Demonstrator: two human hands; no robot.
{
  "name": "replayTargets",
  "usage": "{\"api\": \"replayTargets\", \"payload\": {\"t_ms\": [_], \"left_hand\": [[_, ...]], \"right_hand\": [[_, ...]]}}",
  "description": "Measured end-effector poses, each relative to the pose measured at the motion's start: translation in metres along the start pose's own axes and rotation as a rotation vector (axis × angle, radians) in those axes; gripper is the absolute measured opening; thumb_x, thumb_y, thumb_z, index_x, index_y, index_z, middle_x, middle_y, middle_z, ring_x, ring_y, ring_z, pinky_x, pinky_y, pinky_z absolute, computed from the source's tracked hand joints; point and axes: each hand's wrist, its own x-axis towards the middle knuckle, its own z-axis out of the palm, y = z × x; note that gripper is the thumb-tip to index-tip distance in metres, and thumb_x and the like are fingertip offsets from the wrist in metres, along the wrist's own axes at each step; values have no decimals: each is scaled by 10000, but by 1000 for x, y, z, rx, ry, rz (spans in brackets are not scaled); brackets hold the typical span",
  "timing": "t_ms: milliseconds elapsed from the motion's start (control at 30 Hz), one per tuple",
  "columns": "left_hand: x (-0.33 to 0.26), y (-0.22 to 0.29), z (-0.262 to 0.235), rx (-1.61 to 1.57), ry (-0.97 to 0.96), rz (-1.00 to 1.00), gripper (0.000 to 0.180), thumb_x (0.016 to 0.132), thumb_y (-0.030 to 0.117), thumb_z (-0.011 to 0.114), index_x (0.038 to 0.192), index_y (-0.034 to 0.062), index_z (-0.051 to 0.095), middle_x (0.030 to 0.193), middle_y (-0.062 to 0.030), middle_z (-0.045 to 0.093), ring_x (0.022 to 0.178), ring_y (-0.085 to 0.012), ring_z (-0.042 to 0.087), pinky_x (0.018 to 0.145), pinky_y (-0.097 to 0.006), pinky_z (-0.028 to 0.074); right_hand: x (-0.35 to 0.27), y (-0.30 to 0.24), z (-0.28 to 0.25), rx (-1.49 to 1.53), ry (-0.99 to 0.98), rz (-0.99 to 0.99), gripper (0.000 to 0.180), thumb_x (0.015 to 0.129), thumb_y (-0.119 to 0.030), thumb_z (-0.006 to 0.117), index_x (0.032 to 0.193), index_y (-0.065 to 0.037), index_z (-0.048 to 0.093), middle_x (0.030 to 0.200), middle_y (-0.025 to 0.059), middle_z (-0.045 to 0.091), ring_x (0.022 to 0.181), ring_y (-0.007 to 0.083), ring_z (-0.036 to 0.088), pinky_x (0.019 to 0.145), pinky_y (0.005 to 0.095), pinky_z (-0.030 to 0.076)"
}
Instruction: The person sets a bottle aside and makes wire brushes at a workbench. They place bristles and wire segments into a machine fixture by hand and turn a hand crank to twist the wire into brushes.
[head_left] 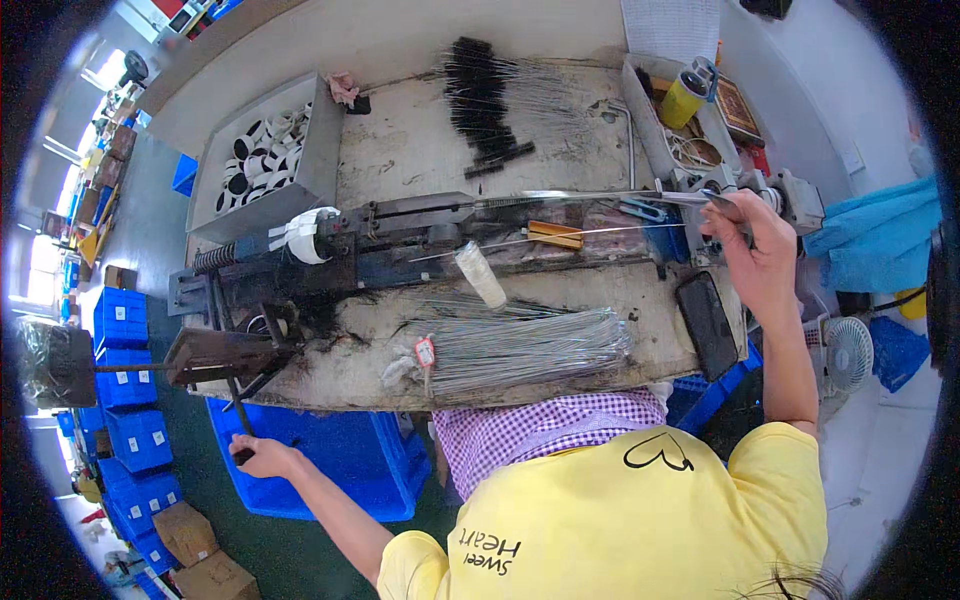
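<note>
My left hand (264,458), low at the left, is closed round the dark handle of a lever (240,408) that hangs from the machine. My right hand (758,240) is raised at the right end of the long bench machine (400,225). Its thumb and fingers pinch a slim metal piece whose kind I cannot make out. From there thin steel wires (590,194) run left along the machine to a dark coil. A single loose wire (620,230) slants over the machine below them. A white thread spool (480,275) leans at the machine's front edge.
A bundle of straight wires (530,345) lies near the bench's front edge, with a phone (706,325) to its right. Black twisted-wire brushes (478,95) are piled at the back. A grey box (318,150) holds white-and-black rolls. A yellow bottle (684,98) stands in a tray.
</note>
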Motion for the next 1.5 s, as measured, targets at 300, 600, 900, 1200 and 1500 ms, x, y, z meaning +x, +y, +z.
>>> {"api": "replayTargets", "payload": {"t_ms": [300,600,900,1200,1500], "left_hand": [[-213,189,-7,-333,-692,552,656,883,23,541,1460,-53,239,1509,-218,309,1422,-349,251,1176,-428,139],[-288,310,23,-1304,-1847,-1851,327,957,388,563,793,116,486,586,20,394,496,-132,414,547,-317,443],[-246,279,19,-1880,-2046,-1356,579,915,551,550,1176,34,536,811,-73,596,781,-222,620,710,-386,515],[-262,242,-3,-1072,-2171,-929,520,891,183,669,1336,15,457,1036,-123,627,968,-239,636,852,-380,522],[-290,299,27,-832,-2125,-704,606,961,151,579,1438,1,238,1002,-147,638,837,-226,670,761,-374,562]], "right_hand": [[45,12,89,0,90,-85,186,833,-52,664,993,2,587,839,164,639,737,301,661,655,345,512],[40,17,142,128,82,-97,149,841,-13,614,984,-25,575,868,168,619,757,352,632,653,385,511],[120,87,226,55,346,-101,101,856,-6,579,952,-33,569,824,143,628,709,313,644,605,368,503],[135,106,297,721,-358,620,84,902,-66,602,972,-20,592,786,59,651,703,147,656,591,274,524],[134,71,301,687,-191,416,133,836,-99,636,913,1,591,761,128,654,683,231,666,645,374,493]]}}
